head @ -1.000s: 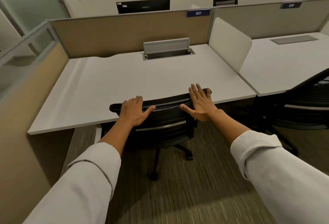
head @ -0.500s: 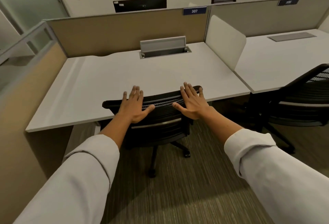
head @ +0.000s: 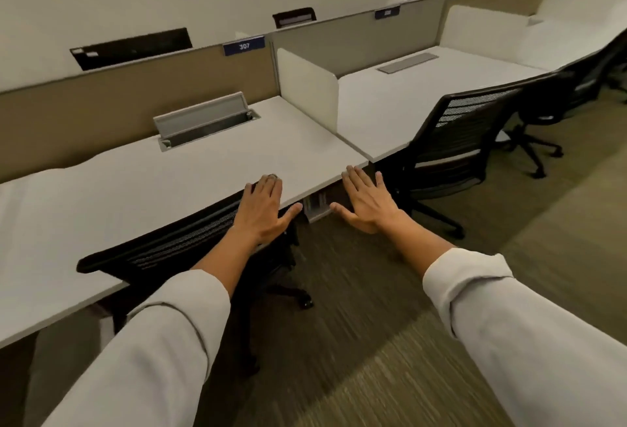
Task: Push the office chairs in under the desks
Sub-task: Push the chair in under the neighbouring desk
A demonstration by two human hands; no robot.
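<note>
Head view: first chair [head: 176, 250] sits tucked at the near desk [head: 142, 189], its mesh back right against the desk edge, seat hidden underneath. A second ago both palms lay on the top of that backrest; now the view has swung right. Left hand [head: 263, 209] is flat with fingers straight, at the right end of the backrest and overlapping the desk edge; contact or just above, cannot tell. Right hand [head: 368, 204] has come off entirely and hangs in the air, fingers spread, holding nothing. Judgement: the first chair looks done. The second chair [head: 451, 141] stands angled at the next desk [head: 390, 111], pulled out with its base showing on the carpet [head: 356, 342]. More chairs [head: 546, 101] stand beyond. Likely next: step right and push the second chair straight in.
</note>
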